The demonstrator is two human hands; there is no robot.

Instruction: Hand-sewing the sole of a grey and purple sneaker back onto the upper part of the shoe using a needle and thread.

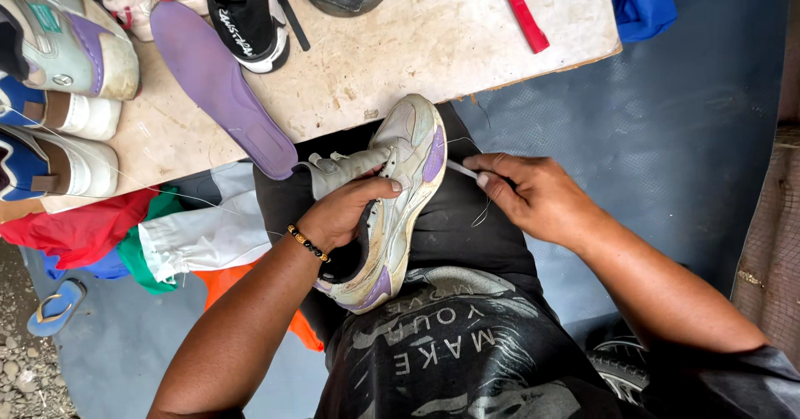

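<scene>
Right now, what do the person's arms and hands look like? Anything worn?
Both arms are bare to the hands, no gloves. The left hand has a bracelet of dark beads with gold ones at the wrist. The right hand wears nothing; a dark sleeve begins near the upper arm.

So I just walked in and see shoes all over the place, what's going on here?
A person sits with a worn white sneaker on their lap. The left hand reaches inside the shoe and steadies it, while the right hand pinches a thin white tool at the shoe's side, with thread trailing from it. On the board in front lie a purple insole, more shoes and a red-handled tool.
</scene>
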